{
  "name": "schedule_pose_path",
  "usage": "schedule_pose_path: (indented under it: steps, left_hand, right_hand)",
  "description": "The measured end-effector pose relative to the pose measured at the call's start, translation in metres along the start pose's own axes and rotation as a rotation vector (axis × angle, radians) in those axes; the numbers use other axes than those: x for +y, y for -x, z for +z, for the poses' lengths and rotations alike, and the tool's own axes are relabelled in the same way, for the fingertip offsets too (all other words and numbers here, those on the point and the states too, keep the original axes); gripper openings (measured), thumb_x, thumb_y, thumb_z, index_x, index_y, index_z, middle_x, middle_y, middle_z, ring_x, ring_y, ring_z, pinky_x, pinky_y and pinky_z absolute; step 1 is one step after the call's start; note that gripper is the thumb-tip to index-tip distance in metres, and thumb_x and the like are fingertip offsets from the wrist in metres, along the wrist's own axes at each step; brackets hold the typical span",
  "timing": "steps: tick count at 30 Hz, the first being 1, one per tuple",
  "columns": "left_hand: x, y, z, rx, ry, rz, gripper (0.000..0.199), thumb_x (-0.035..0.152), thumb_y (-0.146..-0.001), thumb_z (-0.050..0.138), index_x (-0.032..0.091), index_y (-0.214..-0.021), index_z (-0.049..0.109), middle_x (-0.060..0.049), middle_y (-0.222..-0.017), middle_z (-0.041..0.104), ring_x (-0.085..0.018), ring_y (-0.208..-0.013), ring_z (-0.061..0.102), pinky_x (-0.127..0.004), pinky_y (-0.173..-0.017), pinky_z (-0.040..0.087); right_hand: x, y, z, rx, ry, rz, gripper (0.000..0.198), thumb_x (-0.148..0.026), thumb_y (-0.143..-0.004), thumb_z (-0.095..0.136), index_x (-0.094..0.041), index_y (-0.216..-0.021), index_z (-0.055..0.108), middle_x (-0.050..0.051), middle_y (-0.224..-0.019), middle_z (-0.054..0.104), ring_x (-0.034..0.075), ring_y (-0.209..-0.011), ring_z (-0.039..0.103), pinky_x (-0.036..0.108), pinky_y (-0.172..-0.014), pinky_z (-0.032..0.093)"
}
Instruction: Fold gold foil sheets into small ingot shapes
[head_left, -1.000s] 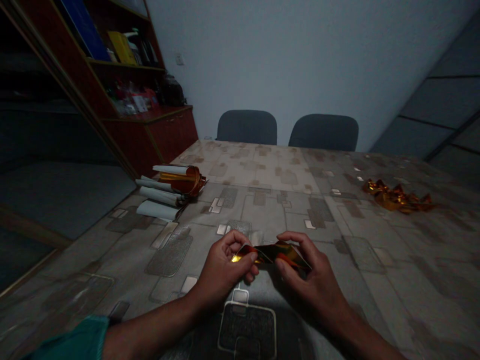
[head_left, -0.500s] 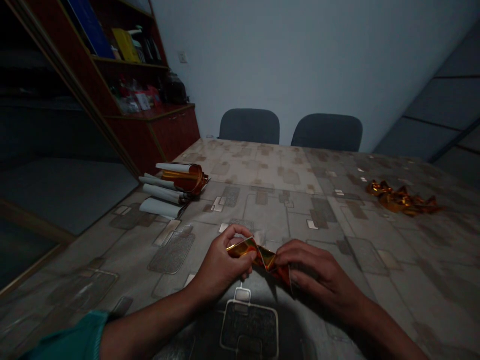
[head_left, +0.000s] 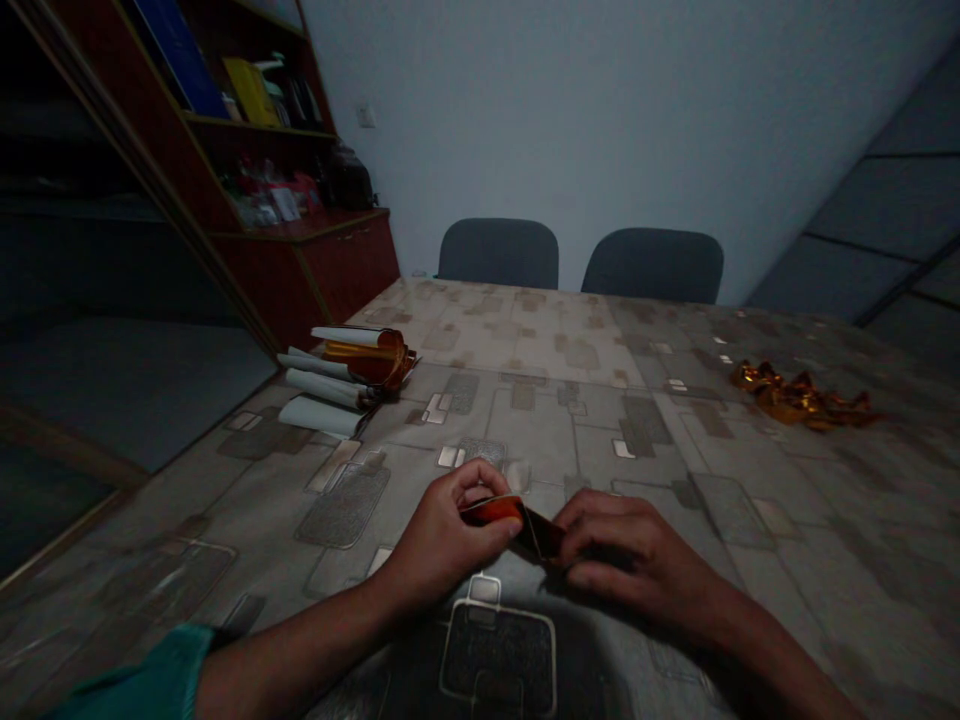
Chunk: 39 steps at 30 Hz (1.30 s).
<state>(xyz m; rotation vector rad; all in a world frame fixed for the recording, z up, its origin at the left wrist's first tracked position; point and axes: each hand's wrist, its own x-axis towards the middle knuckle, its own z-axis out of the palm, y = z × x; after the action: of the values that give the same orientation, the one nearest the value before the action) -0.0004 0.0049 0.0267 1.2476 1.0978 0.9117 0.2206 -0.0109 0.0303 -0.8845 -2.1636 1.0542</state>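
Note:
A small folded piece of shiny gold foil paper (head_left: 538, 532) is held between my two hands, just over the table. My left hand (head_left: 457, 525) pinches its left end, the thumb lying in front and the fingers curled behind. At its right end my right hand (head_left: 630, 545) grips it with bent fingers, which hide that end. A pale edge line runs across the middle of the paper, where the two halves meet at a fold.
Gold foil sheets with pale backs (head_left: 322, 415) lie curled in a stack at the left. Several shiny folded gold pieces (head_left: 802, 398) sit in a row at the right. Two grey chairs (head_left: 499, 252) stand behind the patterned table (head_left: 525, 340), and a red-brown cabinet (head_left: 345, 265) at the back left.
The foil paper has tilted and looks flatter and darker, its raised peak lowered. My right hand's fingers have curled in closer around its right end. My left hand has barely moved.

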Motion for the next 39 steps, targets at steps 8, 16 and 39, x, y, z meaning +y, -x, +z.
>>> schedule_pose_path:
  steps: [8,16,39]
  left_hand:
    - [-0.002,0.001,0.001,0.025,0.092,-0.051,0.021,0.019,-0.06,0.075,0.016,-0.073,0.059,0.003,-0.062,0.063,-0.01,-0.055,0.057,-0.018,-0.05,0.041]
    - [-0.005,0.0,0.004,0.006,0.179,-0.113,0.026,0.02,-0.059,0.08,0.015,-0.073,0.058,0.002,-0.064,0.066,-0.01,-0.053,0.062,-0.019,-0.052,0.049]
    - [-0.012,0.0,0.003,0.002,0.238,-0.125,0.035,0.027,-0.061,0.085,0.015,-0.078,0.058,0.0,-0.071,0.07,-0.013,-0.059,0.067,-0.023,-0.057,0.057]
  right_hand:
    - [-0.004,-0.008,0.017,0.214,0.037,0.131,0.017,-0.02,-0.088,0.061,-0.019,-0.071,0.064,0.0,-0.071,0.065,0.014,-0.065,0.061,0.027,-0.062,0.044]
    - [-0.003,-0.009,0.022,0.282,0.146,0.159,0.012,-0.018,-0.084,0.061,-0.021,-0.073,0.06,-0.001,-0.065,0.063,0.014,-0.058,0.056,0.025,-0.054,0.039]
    - [0.005,-0.008,0.025,0.354,0.167,0.14,0.017,-0.021,-0.086,0.061,-0.021,-0.069,0.06,-0.002,-0.062,0.062,0.013,-0.054,0.055,0.025,-0.051,0.039]
